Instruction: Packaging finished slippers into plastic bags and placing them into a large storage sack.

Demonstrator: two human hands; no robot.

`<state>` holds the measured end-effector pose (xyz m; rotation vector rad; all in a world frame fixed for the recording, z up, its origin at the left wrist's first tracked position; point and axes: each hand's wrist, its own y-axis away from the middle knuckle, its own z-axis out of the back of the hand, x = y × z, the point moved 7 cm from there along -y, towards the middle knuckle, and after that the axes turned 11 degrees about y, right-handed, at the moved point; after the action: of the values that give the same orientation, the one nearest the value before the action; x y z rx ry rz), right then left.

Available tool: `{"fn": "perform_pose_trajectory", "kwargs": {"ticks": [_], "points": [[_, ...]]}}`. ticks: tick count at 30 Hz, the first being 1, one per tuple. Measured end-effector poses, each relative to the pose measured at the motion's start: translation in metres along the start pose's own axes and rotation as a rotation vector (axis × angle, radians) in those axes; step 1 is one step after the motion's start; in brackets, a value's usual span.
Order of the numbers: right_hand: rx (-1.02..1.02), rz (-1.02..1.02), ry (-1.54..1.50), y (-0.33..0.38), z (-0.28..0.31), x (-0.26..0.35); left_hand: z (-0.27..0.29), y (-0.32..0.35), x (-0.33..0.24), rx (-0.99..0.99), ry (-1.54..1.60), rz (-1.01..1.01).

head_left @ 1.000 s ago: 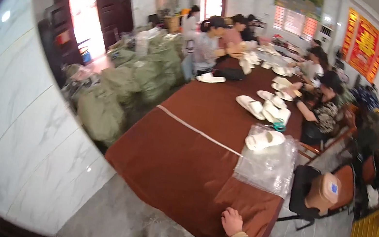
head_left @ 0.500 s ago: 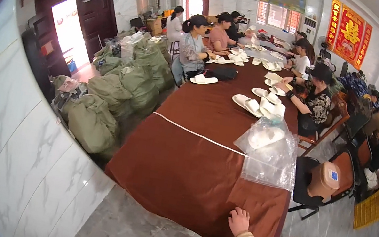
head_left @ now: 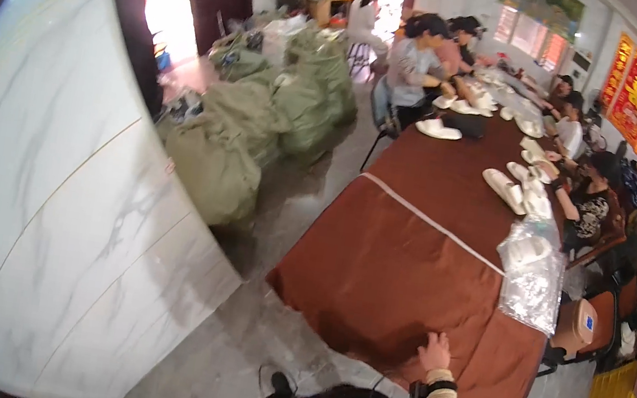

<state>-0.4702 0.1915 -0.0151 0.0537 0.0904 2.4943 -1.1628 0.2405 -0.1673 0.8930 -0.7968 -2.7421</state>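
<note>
My right hand (head_left: 436,353) rests palm down on the near edge of a long table covered with a brown cloth (head_left: 393,251). Its fingers are apart and hold nothing. Tan wrapping and a black band circle the wrist. Beyond it, near the table's right edge, a white slipper lies in a clear plastic bag (head_left: 532,284). Farther along are several white slippers (head_left: 505,191), some in pairs. A pale strip (head_left: 431,220) runs across the cloth. My left hand is out of view.
Stuffed green sacks (head_left: 215,175) stand left of the table, near an open doorway (head_left: 168,3). Several people sit along both table sides, handling slippers. A marble-patterned wall (head_left: 73,187) rises at left. At right are chairs, a pinkish-brown bin (head_left: 576,324) and a yellow crate (head_left: 613,390).
The view has swung left and tilted, so table and people appear farther right. More of my red shirt shows. My right hand stays on the table's near edge.
</note>
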Motion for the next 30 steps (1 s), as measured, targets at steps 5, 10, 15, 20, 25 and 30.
{"fn": "perform_pose_trajectory", "kwargs": {"ticks": [5,10,15,20,25,30], "points": [[0.094,-0.087,-0.056,-0.018,-0.007,-0.001,0.028,-0.113,-0.004,0.052,0.045,-0.030],[0.229,-0.297,-0.006,-0.038,-0.005,0.022,0.064,-0.251,-0.137,-0.088,0.346,-0.268],[0.205,-0.425,0.074,-0.031,-0.023,0.001,0.063,-0.315,-0.215,0.317,0.285,-0.156],[0.103,-0.504,0.075,-0.028,-0.040,-0.013,0.098,-0.401,-0.241,0.225,0.095,-0.188],[0.298,-0.628,-0.001,-0.036,-0.035,0.023,0.103,-0.478,-0.269,0.309,0.140,-0.040],[0.156,-0.608,-0.065,-0.051,-0.039,0.094,0.133,-0.574,-0.342,0.318,-0.045,-0.278]]}}
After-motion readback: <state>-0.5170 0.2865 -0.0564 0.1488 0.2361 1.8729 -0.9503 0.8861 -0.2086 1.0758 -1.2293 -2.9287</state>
